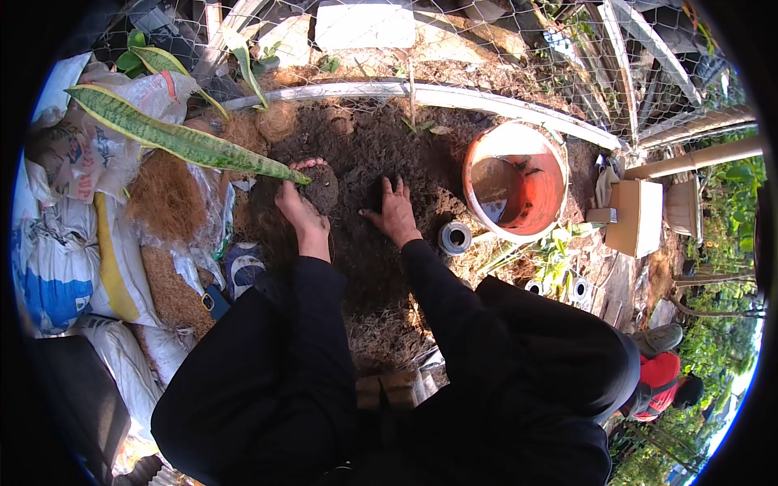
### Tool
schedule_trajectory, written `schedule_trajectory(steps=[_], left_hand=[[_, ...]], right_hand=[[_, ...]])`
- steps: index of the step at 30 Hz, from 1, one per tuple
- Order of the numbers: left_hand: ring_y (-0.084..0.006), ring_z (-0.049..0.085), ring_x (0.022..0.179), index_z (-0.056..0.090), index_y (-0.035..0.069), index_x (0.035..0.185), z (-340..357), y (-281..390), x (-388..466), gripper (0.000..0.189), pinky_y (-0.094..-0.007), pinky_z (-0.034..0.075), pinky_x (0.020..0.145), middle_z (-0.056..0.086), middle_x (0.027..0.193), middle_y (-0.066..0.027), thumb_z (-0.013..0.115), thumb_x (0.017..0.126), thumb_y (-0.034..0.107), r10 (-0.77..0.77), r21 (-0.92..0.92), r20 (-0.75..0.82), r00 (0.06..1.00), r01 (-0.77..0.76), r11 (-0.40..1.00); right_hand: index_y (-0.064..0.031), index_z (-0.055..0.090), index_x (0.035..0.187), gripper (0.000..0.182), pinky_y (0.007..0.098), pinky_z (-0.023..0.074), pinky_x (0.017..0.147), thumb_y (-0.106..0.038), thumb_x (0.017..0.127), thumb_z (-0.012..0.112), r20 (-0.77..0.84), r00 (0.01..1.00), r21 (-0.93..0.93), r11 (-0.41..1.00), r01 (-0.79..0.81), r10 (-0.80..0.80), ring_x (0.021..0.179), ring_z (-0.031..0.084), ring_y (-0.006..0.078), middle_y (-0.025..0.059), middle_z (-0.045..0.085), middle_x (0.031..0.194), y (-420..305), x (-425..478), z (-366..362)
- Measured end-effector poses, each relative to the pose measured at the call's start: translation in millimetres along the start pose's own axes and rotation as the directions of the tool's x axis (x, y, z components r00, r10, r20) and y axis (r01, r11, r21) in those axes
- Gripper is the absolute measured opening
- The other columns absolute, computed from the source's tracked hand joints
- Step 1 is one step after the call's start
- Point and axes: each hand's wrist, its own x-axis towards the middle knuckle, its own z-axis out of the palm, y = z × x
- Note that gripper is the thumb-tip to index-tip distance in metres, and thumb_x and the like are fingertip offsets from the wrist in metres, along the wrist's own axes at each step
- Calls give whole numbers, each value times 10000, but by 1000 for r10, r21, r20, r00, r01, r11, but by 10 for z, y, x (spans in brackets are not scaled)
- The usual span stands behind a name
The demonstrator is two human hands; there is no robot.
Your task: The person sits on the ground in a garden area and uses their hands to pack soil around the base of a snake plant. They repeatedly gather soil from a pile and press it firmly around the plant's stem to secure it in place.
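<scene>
My left hand (306,219) is wrapped around a rounded clump of dark soil (321,187), its fingertips showing at the far side. One end of a long snake plant leaf (182,141), green with yellow edges, meets this clump; the leaf reaches out to the left. Whether the clump sits in a container cannot be told. My right hand (396,214) rests with spread fingers on the heap of dark soil (380,146), and nothing shows in its grasp. Brown coconut fibre balls (276,121) lie beyond my left hand, near the bent pale rail.
An orange bucket (535,191) with murky water stands right of the soil, beside a grey cylinder (455,237). Sacks (58,273), loose coconut fibre (167,197) and a phone (215,302) lie left. Wire mesh (462,36) rises ahead. Another person (659,379) is at far right.
</scene>
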Motion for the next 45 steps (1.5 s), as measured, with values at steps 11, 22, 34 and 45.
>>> schedule_trajectory(steps=[11, 22, 34, 45], left_hand=[[-312, 591, 978, 542, -23, 973, -90, -10, 23, 227, -455, 480, 957, 595, 947, -158, 437, 963, 177, -21, 27, -13, 1000, 21, 999], [-314, 585, 979, 527, -9, 985, -214, -229, -28, 194, -453, 477, 952, 583, 953, -157, 448, 954, 165, -95, -60, 26, 995, 96, 994], [-212, 623, 924, 641, -63, 1033, 0, -268, -253, 322, -348, 493, 859, 642, 1007, -124, 494, 957, 212, 18, 266, -123, 992, 15, 964], [-133, 564, 839, 626, -23, 955, 69, -204, -176, 260, -310, 445, 760, 615, 917, -54, 540, 967, 222, -18, 243, -92, 996, 40, 969]], right_hand=[[-52, 518, 1322, 482, 485, 481, 969, -39, 849, 607, -92, 995, -200, 978, -62, 45, 1223, 481, 488, 254, 450, 1405, -30, 162, 287], [-61, 654, 1185, 339, 424, 544, 815, -236, 895, 664, 412, 893, 882, 167, -441, 181, 941, 676, 316, 84, 712, 1054, 129, 217, -393], [16, 638, 1189, 298, 333, 437, 1014, -173, 1014, 489, 39, 998, 995, -92, -34, 55, 1129, 586, 176, 98, 643, 1251, -973, 73, -711], [47, 551, 1321, 426, 306, 359, 1074, -255, 1060, 401, -102, 994, 915, 387, 113, -49, 1219, 526, 169, 131, 595, 1324, -1064, 102, -778]])
